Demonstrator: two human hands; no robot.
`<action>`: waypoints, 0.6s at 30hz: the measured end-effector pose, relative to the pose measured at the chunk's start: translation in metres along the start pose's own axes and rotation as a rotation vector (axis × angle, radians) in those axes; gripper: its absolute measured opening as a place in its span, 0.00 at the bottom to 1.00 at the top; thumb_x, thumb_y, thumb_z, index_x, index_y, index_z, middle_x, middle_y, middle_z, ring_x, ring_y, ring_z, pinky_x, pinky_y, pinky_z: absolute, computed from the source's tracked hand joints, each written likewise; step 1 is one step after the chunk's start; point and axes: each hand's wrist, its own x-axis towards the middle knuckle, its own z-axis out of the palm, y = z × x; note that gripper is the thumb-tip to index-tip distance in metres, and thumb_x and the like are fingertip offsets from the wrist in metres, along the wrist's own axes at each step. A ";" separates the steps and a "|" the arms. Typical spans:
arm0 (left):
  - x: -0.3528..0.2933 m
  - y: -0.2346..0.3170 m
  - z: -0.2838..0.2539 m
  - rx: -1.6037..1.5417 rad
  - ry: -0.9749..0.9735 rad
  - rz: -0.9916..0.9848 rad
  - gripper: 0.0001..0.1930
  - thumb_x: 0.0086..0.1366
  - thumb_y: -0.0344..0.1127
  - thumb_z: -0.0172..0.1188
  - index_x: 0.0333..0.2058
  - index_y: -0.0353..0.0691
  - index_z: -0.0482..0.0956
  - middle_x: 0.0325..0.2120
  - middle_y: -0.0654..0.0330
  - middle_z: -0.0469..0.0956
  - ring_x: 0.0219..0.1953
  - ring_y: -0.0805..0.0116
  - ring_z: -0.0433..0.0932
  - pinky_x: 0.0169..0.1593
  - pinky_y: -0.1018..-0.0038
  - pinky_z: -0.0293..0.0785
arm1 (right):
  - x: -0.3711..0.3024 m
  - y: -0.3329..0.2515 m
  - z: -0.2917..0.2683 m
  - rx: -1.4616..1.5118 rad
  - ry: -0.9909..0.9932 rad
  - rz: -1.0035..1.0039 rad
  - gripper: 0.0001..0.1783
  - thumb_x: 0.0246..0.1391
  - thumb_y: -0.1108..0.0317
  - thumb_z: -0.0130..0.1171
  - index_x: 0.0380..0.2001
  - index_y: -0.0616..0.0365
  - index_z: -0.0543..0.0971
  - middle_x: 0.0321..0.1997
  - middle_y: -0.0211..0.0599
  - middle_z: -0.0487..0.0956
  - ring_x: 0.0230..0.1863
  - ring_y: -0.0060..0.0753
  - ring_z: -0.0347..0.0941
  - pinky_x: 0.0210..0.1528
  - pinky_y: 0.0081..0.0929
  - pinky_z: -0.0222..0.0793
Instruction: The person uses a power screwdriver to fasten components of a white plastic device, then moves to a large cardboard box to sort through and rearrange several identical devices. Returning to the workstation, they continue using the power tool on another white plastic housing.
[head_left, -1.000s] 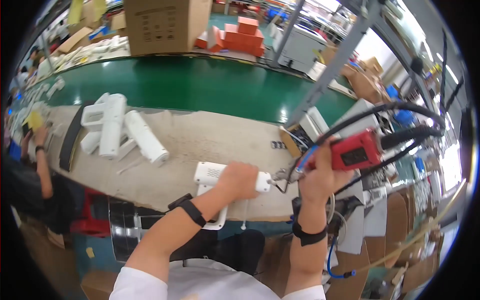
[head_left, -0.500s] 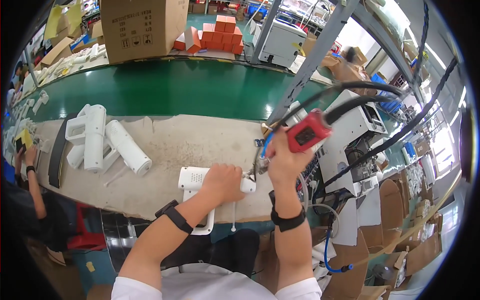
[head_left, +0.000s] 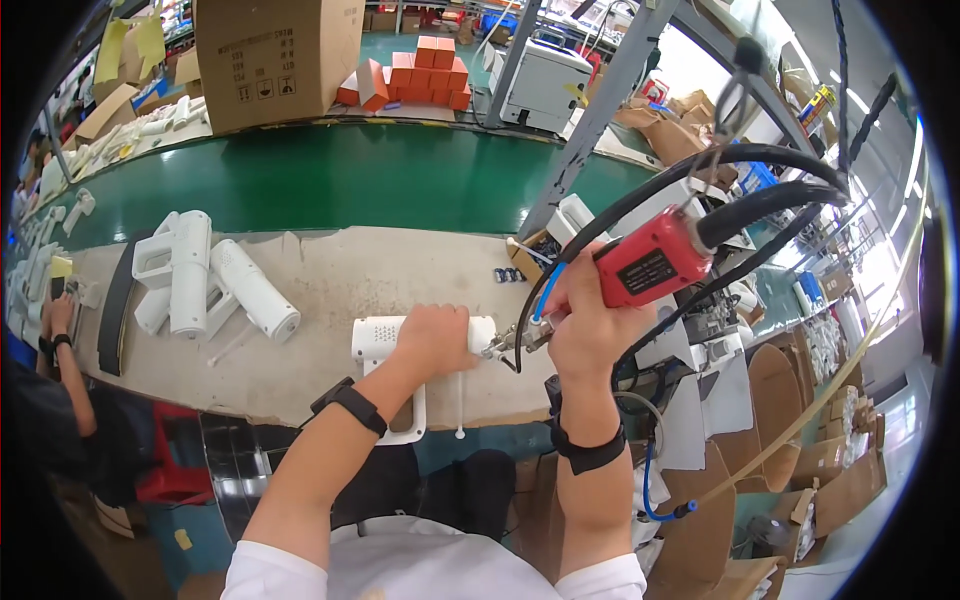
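My left hand (head_left: 436,342) is wrapped over the barrel of a white plastic handheld device (head_left: 378,336). Its looped handle hangs toward me over the table's near edge. In my right hand (head_left: 597,335) is a red powered screwdriver (head_left: 655,262) with thick black cables and a thin blue tube. The tool's metal nose (head_left: 510,343) points left at the barrel's right end, close against it; whether it touches I cannot tell. A thin white rod (head_left: 460,405) sticks out below my left hand.
More white devices (head_left: 190,275) lie to the left on the brown-covered worktable (head_left: 310,375), beside a black strip (head_left: 118,305). A green conveyor (head_left: 400,165) runs behind, below a large carton (head_left: 275,65). A grey post (head_left: 600,120) rises at right. Another person's hands (head_left: 60,315) work at far left.
The screwdriver and my right hand have shifted right, the tool's body tipping lower. My left hand and the device have moved slightly up and left in the picture.
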 end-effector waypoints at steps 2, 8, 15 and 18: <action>0.000 -0.002 0.003 0.016 0.011 0.008 0.27 0.45 0.55 0.65 0.36 0.38 0.76 0.34 0.54 0.80 0.38 0.57 0.79 0.42 0.64 0.73 | -0.003 0.008 -0.001 0.007 0.006 0.000 0.04 0.56 0.74 0.54 0.32 0.65 0.73 0.12 0.32 0.70 0.11 0.19 0.62 0.13 0.17 0.52; -0.003 -0.001 -0.006 -0.011 0.022 0.038 0.34 0.38 0.60 0.70 0.37 0.37 0.76 0.35 0.54 0.79 0.40 0.57 0.79 0.44 0.64 0.73 | -0.020 0.068 -0.004 -0.032 0.055 0.090 0.04 0.55 0.74 0.56 0.30 0.64 0.73 0.12 0.30 0.70 0.11 0.20 0.64 0.14 0.18 0.57; -0.043 -0.064 -0.030 0.011 0.190 0.120 0.45 0.29 0.65 0.73 0.41 0.34 0.74 0.40 0.49 0.77 0.47 0.53 0.75 0.47 0.62 0.72 | -0.012 0.046 0.004 -0.043 -0.011 0.142 0.05 0.54 0.75 0.56 0.27 0.65 0.73 0.14 0.29 0.71 0.12 0.19 0.64 0.15 0.18 0.58; -0.046 -0.067 -0.038 -0.061 -0.161 -0.005 0.47 0.27 0.65 0.74 0.43 0.34 0.74 0.41 0.50 0.77 0.47 0.51 0.75 0.47 0.62 0.73 | 0.001 -0.007 0.028 0.054 -0.021 0.147 0.05 0.55 0.75 0.54 0.28 0.66 0.73 0.14 0.30 0.71 0.12 0.20 0.64 0.15 0.17 0.56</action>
